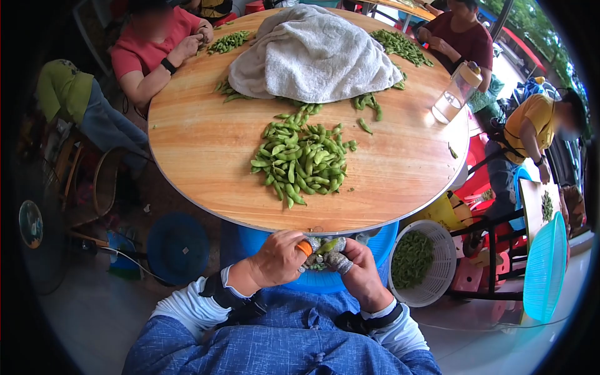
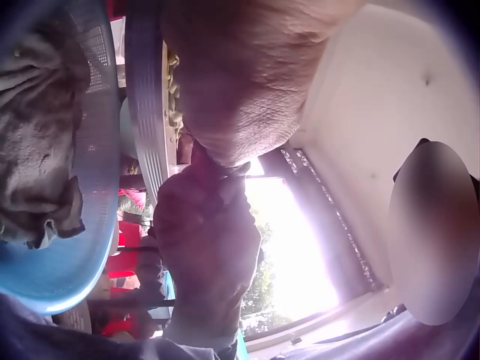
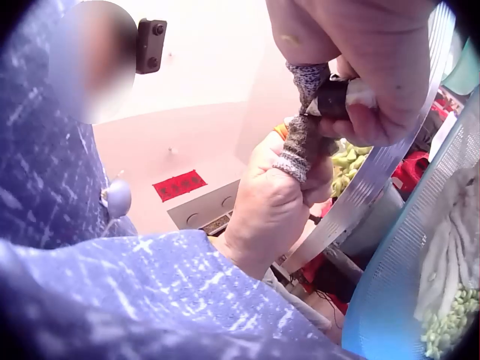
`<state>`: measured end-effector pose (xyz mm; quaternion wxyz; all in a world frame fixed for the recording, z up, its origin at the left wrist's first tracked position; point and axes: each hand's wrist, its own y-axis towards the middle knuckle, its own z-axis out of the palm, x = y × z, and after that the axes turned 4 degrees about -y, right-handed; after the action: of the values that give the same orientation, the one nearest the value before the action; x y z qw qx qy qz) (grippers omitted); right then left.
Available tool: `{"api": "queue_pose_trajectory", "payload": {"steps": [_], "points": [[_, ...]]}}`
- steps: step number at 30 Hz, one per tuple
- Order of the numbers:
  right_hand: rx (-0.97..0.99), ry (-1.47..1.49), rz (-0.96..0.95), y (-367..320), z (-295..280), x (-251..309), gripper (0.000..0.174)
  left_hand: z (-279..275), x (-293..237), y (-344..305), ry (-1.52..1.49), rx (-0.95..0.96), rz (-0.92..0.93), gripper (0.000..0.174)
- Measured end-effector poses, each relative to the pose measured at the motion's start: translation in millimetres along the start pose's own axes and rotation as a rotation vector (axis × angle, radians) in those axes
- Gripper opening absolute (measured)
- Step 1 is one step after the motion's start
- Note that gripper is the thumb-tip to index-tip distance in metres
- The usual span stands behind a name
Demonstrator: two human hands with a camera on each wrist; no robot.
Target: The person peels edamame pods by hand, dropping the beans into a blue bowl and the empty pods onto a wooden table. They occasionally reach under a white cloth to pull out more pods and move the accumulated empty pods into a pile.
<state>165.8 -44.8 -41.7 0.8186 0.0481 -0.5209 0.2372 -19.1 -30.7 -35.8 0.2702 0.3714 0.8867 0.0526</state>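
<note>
Holding one green pod (image 1: pixel 326 245) between both hands is what you've got going on here, low in front of your lap and just under the near edge of the table (image 1: pixel 206 144). Your left hand (image 1: pixel 275 259) is curled round one end of it, with an orange thumb cap (image 1: pixel 304 248) pressed right up against the pod. Your right hand (image 1: pixel 359 275) pinches the other end, and a couple of its fingertips wear grey knit sleeves (image 1: pixel 338 261). The right wrist view shows the same thing from below: both hands bunched together and touching, fingers bent tight. The pod itself is hidden there.

Right under your hands is a blue tub (image 1: pixel 384 240). Just to your right on the floor is a white basket (image 1: pixel 437 250) with green stuff in it. Can't tell if that's whole pods or shelled bits.

Up on the table, a loose heap of pods (image 1: pixel 303 164) lies near your edge, roughly in the middle. Behind it is a big rumpled towel (image 1: pixel 309 53), with more pods poking out around its edges. A clear jug (image 1: pixel 456 92) stands near the table's right rim.

On the far side, two more people sit at the table with their own little piles of pods. Another person in a yellow shirt (image 1: pixel 531 119) sits off to the right.
</note>
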Motion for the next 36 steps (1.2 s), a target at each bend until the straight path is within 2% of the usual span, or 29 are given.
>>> {"api": "queue_pose_trajectory", "payload": {"steps": [2, 5, 8, 11, 14, 19, 23, 26, 29, 32, 35, 36], "points": [[-0.003, -0.003, -0.020, -1, 0, 1, 0.025, -5, -1, 2, 0.008, 0.030, 0.000, 0.029], [-0.032, -0.019, -0.029, -6, 1, 4, 0.023, 4, 3, 2, -0.212, 0.008, -0.062, 0.031], [-0.068, -0.064, -0.058, -7, 4, 5, 0.022, 2, -3, 5, -0.220, -0.110, 0.022, 0.033], [-0.062, -0.062, -0.050, -7, 3, 5, 0.020, 2, -1, 3, -0.238, -0.037, -0.014, 0.037], [-0.051, -0.091, -0.008, -6, 2, 6, 0.020, 4, -2, 3, -0.246, 0.018, -0.092, 0.033], [-0.039, -0.088, 0.022, -6, 1, 4, 0.022, 6, -2, -3, -0.026, -0.020, 0.006, 0.033], [-0.022, -0.087, -0.076, -7, 2, -1, 0.023, 4, -2, -2, 0.012, -0.007, 0.019, 0.033], [-0.017, -0.086, -0.142, -5, 3, -3, 0.022, 12, -6, 4, -0.516, -0.159, -0.118, 0.028], [-0.022, -0.177, -0.170, -4, 6, 1, 0.021, 22, -10, 3, -0.827, -0.193, -0.272, 0.022], [-0.031, -0.334, -0.190, -4, 6, 1, 0.018, 10, -13, 4, -1.036, -0.052, -0.408, 0.019], [-0.051, -0.516, -0.218, -3, 3, -2, 0.017, 27, -8, -7, -1.539, -0.088, -0.751, 0.019], [-0.058, -0.547, -0.237, -2, 3, -1, 0.017, 26, -9, -6, -1.539, -0.101, -0.734, 0.019]]}}
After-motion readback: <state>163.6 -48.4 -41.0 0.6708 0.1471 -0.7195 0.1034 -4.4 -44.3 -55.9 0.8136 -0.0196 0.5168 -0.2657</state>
